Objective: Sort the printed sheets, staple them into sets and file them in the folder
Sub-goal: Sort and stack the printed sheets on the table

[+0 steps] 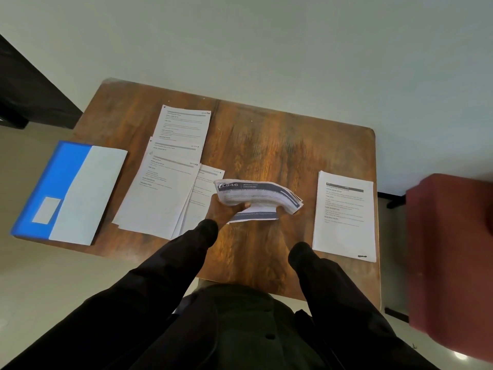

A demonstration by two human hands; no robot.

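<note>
A bent bundle of printed sheets (256, 194) with a dark header band is held above the middle of the wooden table (266, 145). My left hand (222, 209) grips its left end from below. My right hand (283, 210) holds the right end and is mostly hidden under the paper. A fanned pile of printed sheets (165, 188) lies left of centre. A single neat stack of sheets (344, 214) lies near the right edge. The blue and white folder (66, 190) lies shut at the table's left edge, partly overhanging it.
A reddish upholstered seat (450, 263) stands close to the table's right side. Dark furniture (29, 97) is at the far left. A pale wall runs behind the table. Bare wood shows between the left pile and the right stack.
</note>
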